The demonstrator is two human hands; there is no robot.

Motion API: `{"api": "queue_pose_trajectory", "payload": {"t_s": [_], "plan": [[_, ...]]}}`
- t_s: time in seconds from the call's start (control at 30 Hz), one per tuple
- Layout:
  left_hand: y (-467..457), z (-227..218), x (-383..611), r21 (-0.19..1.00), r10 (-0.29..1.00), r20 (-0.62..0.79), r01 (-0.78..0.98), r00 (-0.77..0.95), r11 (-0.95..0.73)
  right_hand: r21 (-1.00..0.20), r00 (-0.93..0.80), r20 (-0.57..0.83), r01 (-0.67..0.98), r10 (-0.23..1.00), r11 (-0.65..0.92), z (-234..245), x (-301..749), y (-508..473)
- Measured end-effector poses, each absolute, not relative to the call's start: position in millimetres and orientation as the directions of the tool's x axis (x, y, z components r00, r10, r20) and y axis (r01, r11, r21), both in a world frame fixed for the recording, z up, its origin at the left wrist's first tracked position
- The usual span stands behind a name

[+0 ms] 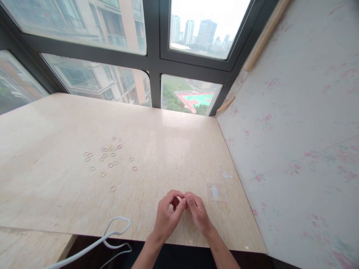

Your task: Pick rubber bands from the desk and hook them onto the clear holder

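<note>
My left hand (167, 216) and my right hand (198, 213) meet just above the near edge of a beige marble tabletop (168, 149). The fingertips of both hands pinch together at one spot; what lies between them is too small to make out. Several small rubber bands (108, 155), pale and pink, lie scattered on the tabletop to the far left of my hands. A clear small plastic bag (216, 192) lies flat just right of my right hand.
A white cable (112, 233) loops over the near left edge of the table. A floral papered wall (294, 149) stands at the right. Large windows (157, 56) run along the back.
</note>
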State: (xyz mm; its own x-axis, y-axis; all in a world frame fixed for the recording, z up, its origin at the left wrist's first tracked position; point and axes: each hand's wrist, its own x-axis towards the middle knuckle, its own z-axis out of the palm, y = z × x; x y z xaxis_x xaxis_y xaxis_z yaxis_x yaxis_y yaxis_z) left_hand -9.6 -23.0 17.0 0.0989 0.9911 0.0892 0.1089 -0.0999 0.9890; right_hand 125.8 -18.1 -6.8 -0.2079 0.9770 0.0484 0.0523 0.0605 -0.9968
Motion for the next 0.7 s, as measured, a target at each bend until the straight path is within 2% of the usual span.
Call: {"api": "queue_pose_trajectory", "payload": {"t_s": [0.17, 0.3, 0.5, 0.7], "plan": [[-24.4, 16.5, -17.4, 0.975, 0.983, 0.080, 0.193, 0.167, -0.112, -0.977, -0.222, 0.045, 0.195, 0.974, 0.089, -6.4, 120.6, -19.9], [-30.3, 12.5, -28.7, 0.977, 0.979, 0.046, 0.197, 0.200, -0.086, -0.943, -0.239, 0.010, 0.320, 0.971, 0.088, -4.0, 112.6, -20.1], [-40.1, 8.7, -42.6, 0.998, 0.986, -0.008, 0.068, 0.167, -0.004, -0.966, -0.316, -0.128, 0.253, 0.940, -0.046, 9.1, 91.6, -21.8], [-51.7, 5.3, -59.9, 1.000, 0.994, -0.017, 0.010, 0.111, 0.016, -0.959, -0.373, -0.174, 0.276, 0.911, -0.069, 17.7, 68.2, -26.7]]}}
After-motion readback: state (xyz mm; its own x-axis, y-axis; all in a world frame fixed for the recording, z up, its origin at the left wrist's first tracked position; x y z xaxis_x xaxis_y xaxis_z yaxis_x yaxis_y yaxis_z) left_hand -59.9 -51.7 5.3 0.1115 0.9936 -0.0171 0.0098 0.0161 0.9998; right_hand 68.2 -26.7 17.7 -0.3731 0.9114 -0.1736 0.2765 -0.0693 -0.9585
